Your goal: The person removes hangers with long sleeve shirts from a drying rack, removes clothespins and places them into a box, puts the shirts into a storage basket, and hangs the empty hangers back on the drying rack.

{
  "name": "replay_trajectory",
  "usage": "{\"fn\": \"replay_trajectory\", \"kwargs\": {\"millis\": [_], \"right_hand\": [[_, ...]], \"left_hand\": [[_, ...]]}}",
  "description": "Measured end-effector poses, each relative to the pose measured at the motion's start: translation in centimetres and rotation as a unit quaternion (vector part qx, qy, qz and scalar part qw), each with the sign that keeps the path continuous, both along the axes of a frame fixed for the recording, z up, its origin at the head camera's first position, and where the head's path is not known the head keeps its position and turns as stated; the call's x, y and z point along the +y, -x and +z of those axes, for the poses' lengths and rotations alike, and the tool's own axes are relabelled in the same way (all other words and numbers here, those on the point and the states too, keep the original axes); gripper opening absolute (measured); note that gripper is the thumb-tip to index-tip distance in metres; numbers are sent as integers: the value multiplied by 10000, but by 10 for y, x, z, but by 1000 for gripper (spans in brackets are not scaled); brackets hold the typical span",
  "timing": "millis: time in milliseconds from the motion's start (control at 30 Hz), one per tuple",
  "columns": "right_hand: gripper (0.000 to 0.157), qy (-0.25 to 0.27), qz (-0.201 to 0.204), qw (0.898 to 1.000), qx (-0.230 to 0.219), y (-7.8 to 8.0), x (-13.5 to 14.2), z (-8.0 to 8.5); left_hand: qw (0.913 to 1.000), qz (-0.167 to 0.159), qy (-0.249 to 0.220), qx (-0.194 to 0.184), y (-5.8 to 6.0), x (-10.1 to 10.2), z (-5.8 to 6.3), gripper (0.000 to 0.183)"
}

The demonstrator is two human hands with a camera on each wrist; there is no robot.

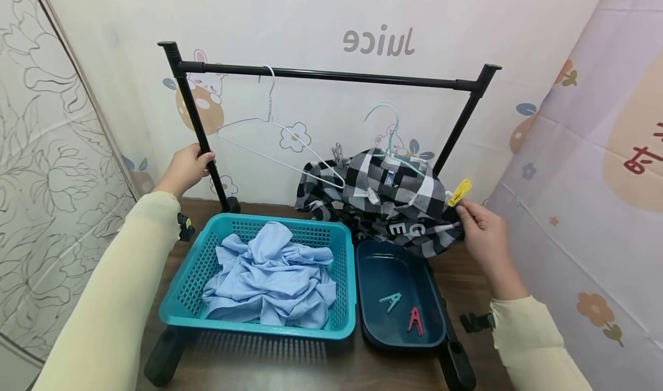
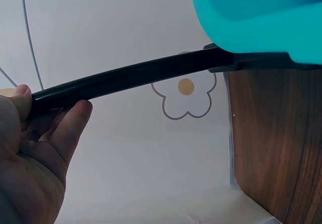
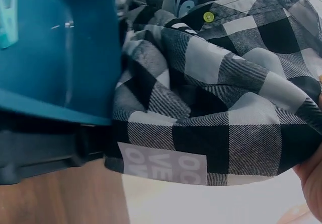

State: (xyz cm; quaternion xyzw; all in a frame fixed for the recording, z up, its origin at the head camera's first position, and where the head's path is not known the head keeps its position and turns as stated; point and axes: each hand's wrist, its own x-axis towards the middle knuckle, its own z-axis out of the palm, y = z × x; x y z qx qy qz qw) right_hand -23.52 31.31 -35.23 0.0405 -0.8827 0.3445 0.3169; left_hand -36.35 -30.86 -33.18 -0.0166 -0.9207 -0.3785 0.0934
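Observation:
My left hand [image 1: 183, 167] grips the left post [image 1: 193, 106] of a black clothes rack; the left wrist view shows thumb and fingers around the post [image 2: 126, 78]. At the right, my right hand [image 1: 483, 232] pinches the edge of a black, grey and white plaid shirt [image 1: 357, 178], just below a yellow clothespin [image 1: 459, 193]. A pale blue hanger [image 1: 392, 129] sits in the shirt's collar, its hook below the rack's bar. A grey clip [image 1: 338, 154] is at the shirt's left shoulder. The right wrist view shows lettering on the shirt [image 3: 251, 143].
A white wire hanger [image 1: 270, 100] hangs from the bar [image 1: 331, 75]. Below stands a turquoise basket [image 1: 259, 332] with crumpled light blue cloth [image 1: 271, 281]. Beside it, a dark blue tray [image 1: 375, 264] holds a green clothespin [image 1: 391, 302] and a red clothespin [image 1: 415, 320].

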Motion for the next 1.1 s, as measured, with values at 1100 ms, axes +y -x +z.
{"fn": "replay_trajectory", "kwargs": {"millis": [1100], "right_hand": [[26,-631,1108,9799,1533,-35,-15,-51]], "left_hand": [[9999,-42,85,-109,0,1,-1,54]]}}
